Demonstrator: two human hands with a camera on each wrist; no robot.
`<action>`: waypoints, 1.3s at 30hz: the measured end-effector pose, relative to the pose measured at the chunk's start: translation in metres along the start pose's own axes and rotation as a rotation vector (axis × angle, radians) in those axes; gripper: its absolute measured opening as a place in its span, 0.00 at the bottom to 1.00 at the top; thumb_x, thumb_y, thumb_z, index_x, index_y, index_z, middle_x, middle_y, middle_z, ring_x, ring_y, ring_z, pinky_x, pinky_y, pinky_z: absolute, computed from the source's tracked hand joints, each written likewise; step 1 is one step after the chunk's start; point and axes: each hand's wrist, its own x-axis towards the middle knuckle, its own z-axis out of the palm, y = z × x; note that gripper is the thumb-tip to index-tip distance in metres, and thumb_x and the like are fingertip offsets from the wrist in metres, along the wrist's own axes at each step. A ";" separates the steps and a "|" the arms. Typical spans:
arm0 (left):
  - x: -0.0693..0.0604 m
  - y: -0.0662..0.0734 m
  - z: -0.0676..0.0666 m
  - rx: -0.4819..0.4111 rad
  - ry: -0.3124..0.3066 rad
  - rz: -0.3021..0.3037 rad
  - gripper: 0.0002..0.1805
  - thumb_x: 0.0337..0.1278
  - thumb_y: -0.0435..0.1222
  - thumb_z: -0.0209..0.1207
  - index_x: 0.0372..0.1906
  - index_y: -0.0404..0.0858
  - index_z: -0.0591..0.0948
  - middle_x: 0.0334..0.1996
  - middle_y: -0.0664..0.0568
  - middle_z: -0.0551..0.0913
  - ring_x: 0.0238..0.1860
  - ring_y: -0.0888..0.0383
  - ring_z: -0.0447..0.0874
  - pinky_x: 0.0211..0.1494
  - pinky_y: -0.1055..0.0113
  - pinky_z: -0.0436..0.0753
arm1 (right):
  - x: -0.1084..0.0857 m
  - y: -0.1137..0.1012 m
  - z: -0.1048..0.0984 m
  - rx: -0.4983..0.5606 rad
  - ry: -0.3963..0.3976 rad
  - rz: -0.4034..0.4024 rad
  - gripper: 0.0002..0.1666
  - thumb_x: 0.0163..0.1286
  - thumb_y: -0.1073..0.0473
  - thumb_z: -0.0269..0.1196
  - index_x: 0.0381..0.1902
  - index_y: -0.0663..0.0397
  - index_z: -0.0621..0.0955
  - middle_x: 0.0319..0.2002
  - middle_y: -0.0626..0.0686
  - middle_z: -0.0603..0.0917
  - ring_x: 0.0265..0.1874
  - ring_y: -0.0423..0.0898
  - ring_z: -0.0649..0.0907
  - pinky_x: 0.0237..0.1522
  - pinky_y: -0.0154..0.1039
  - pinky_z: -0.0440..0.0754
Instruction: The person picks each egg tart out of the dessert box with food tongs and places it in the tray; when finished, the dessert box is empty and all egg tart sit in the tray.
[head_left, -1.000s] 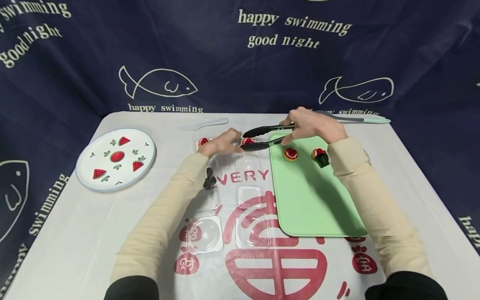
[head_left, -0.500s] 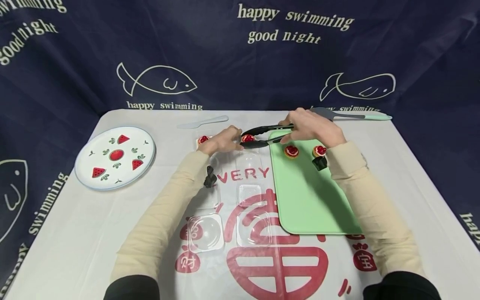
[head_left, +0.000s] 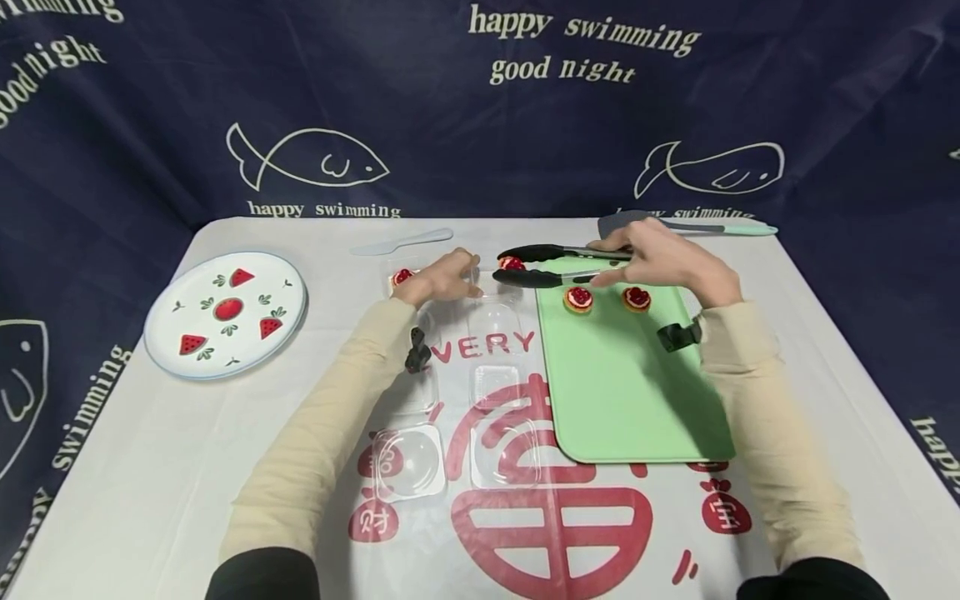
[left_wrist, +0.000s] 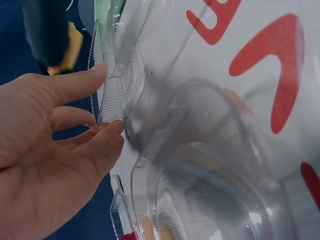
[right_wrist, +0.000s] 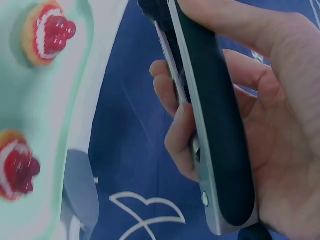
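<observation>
My right hand (head_left: 663,258) grips black-and-silver tongs (right_wrist: 215,120). Between the black tong tips, at the left edge of the green tray (head_left: 637,417), is a small red-topped fruit tart (head_left: 512,263). In the left wrist view, the tart's tan side (left_wrist: 72,47) shows blurred beside a dark tong tip. My left hand (head_left: 447,275) pinches the wall of a clear plastic box (left_wrist: 117,95) between thumb and fingers. Left of it, another tart (head_left: 402,277) sits in a second clear box, partly hidden by this hand. Two tarts lie on the tray, one left (head_left: 578,299), one right (head_left: 637,298).
Several clear box bases and lids (head_left: 410,462) stand in front of the hands. A white plate with watermelon prints (head_left: 225,354) lies at the left. A pale plastic knife (head_left: 401,242) lies at the back, and a grey spatula with a mint handle (head_left: 720,228) behind the right hand.
My right hand has moved right and slightly up with the tongs, and the tart between their tips has moved with them from beside my left hand. The left hand has stayed nearly still.
</observation>
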 end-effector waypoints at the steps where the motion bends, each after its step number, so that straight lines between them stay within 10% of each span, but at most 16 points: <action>1: -0.001 0.000 0.000 0.000 -0.001 -0.002 0.28 0.62 0.32 0.60 0.64 0.22 0.68 0.73 0.33 0.56 0.73 0.41 0.57 0.77 0.57 0.55 | -0.006 0.001 -0.002 0.005 0.003 0.009 0.31 0.55 0.51 0.75 0.55 0.59 0.83 0.44 0.59 0.87 0.14 0.35 0.57 0.19 0.35 0.63; 7: -0.002 0.002 -0.001 0.026 -0.006 0.007 0.31 0.62 0.32 0.60 0.66 0.22 0.65 0.71 0.31 0.59 0.72 0.41 0.59 0.77 0.56 0.57 | -0.045 0.012 -0.003 -0.014 0.065 0.009 0.30 0.54 0.52 0.75 0.53 0.58 0.84 0.48 0.55 0.87 0.34 0.42 0.81 0.39 0.30 0.75; 14: -0.002 0.002 -0.001 0.000 -0.016 -0.013 0.33 0.63 0.32 0.59 0.69 0.23 0.62 0.73 0.34 0.57 0.73 0.42 0.57 0.77 0.57 0.55 | -0.086 0.026 0.008 -0.017 0.108 -0.033 0.29 0.49 0.54 0.78 0.49 0.59 0.86 0.47 0.58 0.87 0.49 0.52 0.83 0.46 0.18 0.71; 25: -0.002 0.001 -0.001 0.016 -0.003 -0.001 0.30 0.62 0.32 0.60 0.66 0.22 0.66 0.71 0.33 0.60 0.72 0.42 0.60 0.76 0.56 0.58 | -0.133 0.039 0.027 -0.077 0.145 -0.079 0.30 0.43 0.55 0.80 0.47 0.58 0.87 0.43 0.53 0.88 0.39 0.33 0.81 0.37 0.17 0.71; 39: -0.001 -0.002 0.003 0.043 0.011 0.020 0.37 0.61 0.32 0.60 0.71 0.23 0.59 0.70 0.32 0.62 0.71 0.41 0.61 0.75 0.55 0.61 | -0.142 0.041 0.043 -0.112 0.190 -0.111 0.33 0.41 0.56 0.81 0.48 0.60 0.86 0.42 0.52 0.88 0.33 0.36 0.79 0.33 0.21 0.71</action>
